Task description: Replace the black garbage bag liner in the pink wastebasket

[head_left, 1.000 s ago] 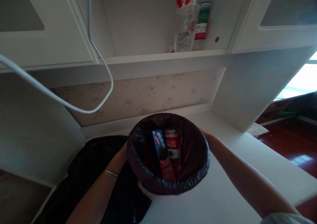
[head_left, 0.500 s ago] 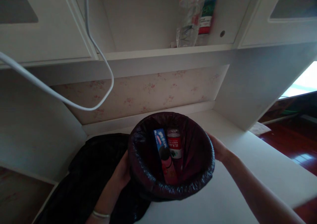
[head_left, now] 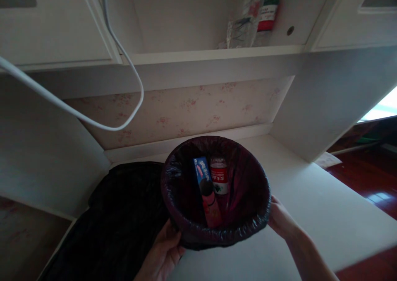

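Note:
A round bin lined with a dark plastic bag (head_left: 186, 227) stands on the white desk (head_left: 310, 214). Inside it lie a blue and pink snack box (head_left: 206, 190) and a bottle with a red label (head_left: 219, 179). My left hand (head_left: 163, 254) presses against the bin's lower left side, fingers curled on the bag. At the bin's right rim my right hand (head_left: 281, 221) grips the outside wall. Both hands hold the bin between them.
A black bag or cloth (head_left: 124, 219) lies on the desk left of the bin. A white cable (head_left: 93, 126) hangs in a loop from above. A shelf overhead carries a clear plastic bottle (head_left: 243, 20) and another bottle. Red wood floor (head_left: 366, 181) shows at right.
Both hands have slid down and toward me along the bin's sides, from the far rim to the near lower wall. The bin has shifted slightly right.

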`<state>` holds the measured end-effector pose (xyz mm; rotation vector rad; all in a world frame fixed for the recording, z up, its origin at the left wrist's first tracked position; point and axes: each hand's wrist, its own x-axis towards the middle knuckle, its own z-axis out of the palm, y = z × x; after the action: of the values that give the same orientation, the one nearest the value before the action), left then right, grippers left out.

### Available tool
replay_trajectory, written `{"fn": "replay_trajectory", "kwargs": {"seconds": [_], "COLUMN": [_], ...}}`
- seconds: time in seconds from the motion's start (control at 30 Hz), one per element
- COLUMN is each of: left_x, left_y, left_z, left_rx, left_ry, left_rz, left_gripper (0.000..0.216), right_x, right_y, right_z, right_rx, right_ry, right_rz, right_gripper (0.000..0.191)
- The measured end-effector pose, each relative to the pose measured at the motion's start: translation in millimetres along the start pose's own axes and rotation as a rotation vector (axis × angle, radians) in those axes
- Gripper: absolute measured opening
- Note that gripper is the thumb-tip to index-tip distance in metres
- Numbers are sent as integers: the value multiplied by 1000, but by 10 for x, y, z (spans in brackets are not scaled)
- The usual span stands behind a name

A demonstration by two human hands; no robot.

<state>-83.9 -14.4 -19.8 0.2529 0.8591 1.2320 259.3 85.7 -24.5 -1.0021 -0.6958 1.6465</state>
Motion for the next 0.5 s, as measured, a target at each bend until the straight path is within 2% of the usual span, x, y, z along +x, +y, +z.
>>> {"fn": "replay_trajectory", "kwargs": {"seconds": [0.13, 0.27, 0.4, 0.5], "left_x": [13, 23, 33, 25], "left_y": [-84, -119, -205, -283], "left_z": [-85, -106, -124, -137], "left_rx": [33, 8, -33, -32], "left_ry": [101, 114, 70, 29], "left_rz": [-6, -21, -32, -13], "left_gripper": [51, 47, 42, 49], "right_x": [-9, -127, -200, -182], "right_y": [-21, -113, -20, 114], "right_z": [-4, 49, 128, 151], "right_rx": [-10, 53, -17, -1], "right_ry": [14, 13, 13, 23], "right_rz": [4, -18, -44, -18], "right_gripper": [22, 43, 69, 52]}}
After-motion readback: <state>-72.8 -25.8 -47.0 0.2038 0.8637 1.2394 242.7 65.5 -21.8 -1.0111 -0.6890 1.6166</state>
